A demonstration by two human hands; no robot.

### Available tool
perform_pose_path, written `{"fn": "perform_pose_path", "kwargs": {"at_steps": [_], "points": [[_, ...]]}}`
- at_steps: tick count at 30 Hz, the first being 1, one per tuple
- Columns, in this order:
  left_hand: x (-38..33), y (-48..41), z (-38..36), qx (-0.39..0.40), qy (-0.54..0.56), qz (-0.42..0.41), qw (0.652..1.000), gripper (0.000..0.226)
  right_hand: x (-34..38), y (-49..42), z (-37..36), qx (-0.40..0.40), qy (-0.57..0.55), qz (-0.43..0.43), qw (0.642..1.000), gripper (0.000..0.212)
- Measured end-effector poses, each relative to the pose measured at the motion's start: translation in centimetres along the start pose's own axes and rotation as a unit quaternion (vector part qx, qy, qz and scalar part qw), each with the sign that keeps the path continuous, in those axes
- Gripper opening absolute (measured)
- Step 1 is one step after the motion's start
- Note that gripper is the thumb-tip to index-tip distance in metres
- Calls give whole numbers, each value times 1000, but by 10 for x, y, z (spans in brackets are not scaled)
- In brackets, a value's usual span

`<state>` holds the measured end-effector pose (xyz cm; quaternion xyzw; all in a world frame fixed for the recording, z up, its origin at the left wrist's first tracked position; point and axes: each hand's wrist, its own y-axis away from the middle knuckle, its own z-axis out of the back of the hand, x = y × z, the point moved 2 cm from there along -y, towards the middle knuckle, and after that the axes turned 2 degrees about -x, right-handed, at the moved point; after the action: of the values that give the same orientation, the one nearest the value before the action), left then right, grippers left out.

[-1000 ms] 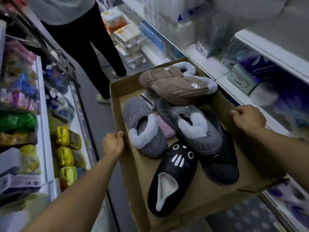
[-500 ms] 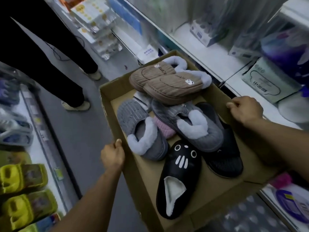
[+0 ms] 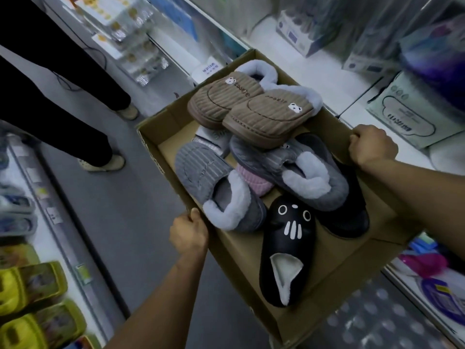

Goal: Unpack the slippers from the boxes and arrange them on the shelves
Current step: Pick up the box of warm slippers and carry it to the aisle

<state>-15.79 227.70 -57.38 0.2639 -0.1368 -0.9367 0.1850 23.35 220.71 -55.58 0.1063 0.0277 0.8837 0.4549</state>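
Observation:
I carry an open cardboard box (image 3: 161, 137) of slippers above the aisle floor. My left hand (image 3: 188, 234) grips its left wall and my right hand (image 3: 372, 146) grips its right wall. Two brown corduroy slippers (image 3: 264, 114) with pale fleece cuffs lie on top at the far end. Below them lie two grey fleece-lined slippers (image 3: 208, 182), with a pink one (image 3: 251, 178) partly hidden between them. Nearest me is a black slipper with a cat face (image 3: 289, 238), and beside it another black slipper (image 3: 349, 217), partly covered.
A person in black trousers (image 3: 57, 96) stands in the aisle at the upper left. The left shelf (image 3: 52, 212) holds yellow slippers (image 3: 30, 285) and grey ones. White shelves on the right (image 3: 327, 79) carry packaged goods. Grey floor (image 3: 120, 235) runs between.
The view has tilted down and the box now fills more of the frame, shifted a little right. Both hands keep the same grip on its walls.

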Motion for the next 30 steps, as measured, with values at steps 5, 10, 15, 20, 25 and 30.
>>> {"fn": "perform_pose_path", "kwargs": {"at_steps": [5, 10, 15, 20, 25, 30], "points": [[-8, 7, -5, 59, -19, 28, 998, 28, -1, -6, -1, 124, -5, 2, 992, 34], [-19, 10, 4, 184, 12, 58, 981, 17, -7, 3, 13, 138, -4, 1, 990, 47], [-29, 24, 25, 254, 55, 100, 960, 28, -28, 48, 37, 167, -7, 9, 986, 59], [-43, 68, 71, 270, -18, -16, 963, 26, -55, 118, 68, 213, -39, -2, 976, 35], [-63, 137, 126, 314, -77, -182, 929, 14, -72, 215, 128, 269, -68, -7, 961, 16], [-80, 219, 190, 322, -84, -363, 871, 19, -97, 334, 228, 120, -141, 6, 983, 26]]}}
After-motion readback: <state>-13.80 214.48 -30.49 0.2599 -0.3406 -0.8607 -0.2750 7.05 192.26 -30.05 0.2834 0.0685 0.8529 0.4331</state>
